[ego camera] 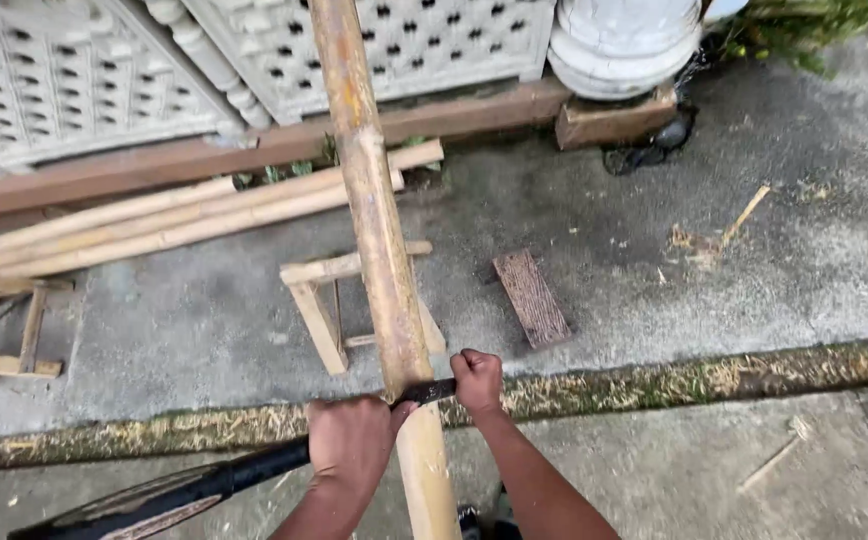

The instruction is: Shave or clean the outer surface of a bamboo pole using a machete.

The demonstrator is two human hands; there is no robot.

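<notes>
Long bamboo pole (379, 220) runs nearly straight away from the person, far end up by the lattice panels (64, 80) at top of frame, near end passing between the forearms & out the bottom edge; its long axis leans a bit left going away. It rests on a small wooden stand (316, 310) w/ splayed legs. A dark blade (432, 391) lies across the pole roughly at right angles, just below where the pole's brown skin gives way to paler stripped wood. Left hand (351, 443) is closed in a fist round the black handle (194, 490), which trails down-left toward the frame corner; this hand sits just left of the pole, touching or nearly touching it. Right hand (478, 382) is clamped on the blade's far tip, just right of the pole. So both hands flank the pole, one each side, about equally near, blade bridging between them across the top. Ground is grey concrete (654, 240); a mossy strip w/ straw-like shavings (704, 378) crosses it just past the hands. Off left, a stack of more bamboo poles (154, 225) lies along a wooden beam (154, 160). A small ridged board (532, 297) lies right of the stand, well apart from the pole.
</notes>
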